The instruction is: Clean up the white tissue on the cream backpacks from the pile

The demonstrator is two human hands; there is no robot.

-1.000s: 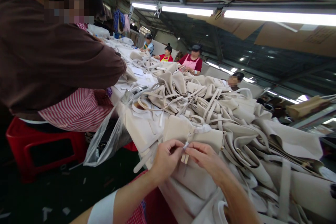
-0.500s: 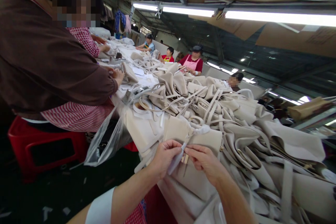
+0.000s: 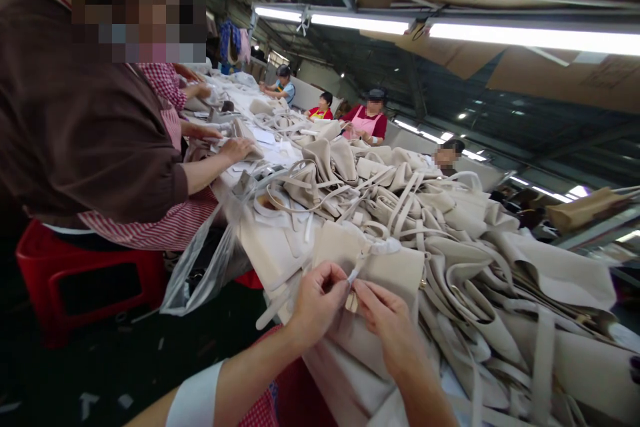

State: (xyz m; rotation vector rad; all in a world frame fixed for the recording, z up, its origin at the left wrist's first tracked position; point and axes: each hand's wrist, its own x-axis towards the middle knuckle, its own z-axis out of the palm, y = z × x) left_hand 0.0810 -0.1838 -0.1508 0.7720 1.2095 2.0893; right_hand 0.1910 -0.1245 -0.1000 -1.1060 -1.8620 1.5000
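Observation:
A beige bag [image 3: 395, 273] lies right in front of me at the table's near side, with a white wrap [image 3: 384, 246] around part of its strap. My left hand [image 3: 323, 293] pinches a thin white strip [image 3: 354, 273] over the bag's front. Close beside it, my right hand [image 3: 383, 310] has thumb and fingers pressed together at the lower end of that strip. A small gold-coloured metal piece [image 3: 351, 301] shows between the two hands, partly covered by the fingers.
Beige bags and straps [image 3: 400, 200] are heaped beyond and to the right. A tape roll [image 3: 270, 203] lies left of them. A co-worker in a brown top [image 3: 90, 127] sits at the left near a red stool [image 3: 45, 280]. Clear plastic [image 3: 200, 273] hangs off the table edge.
My right hand has turned and lowered slightly, and the loose white end below my left fingers no longer shows. The co-worker's near arm has shifted, its hand now flatter on a bag.

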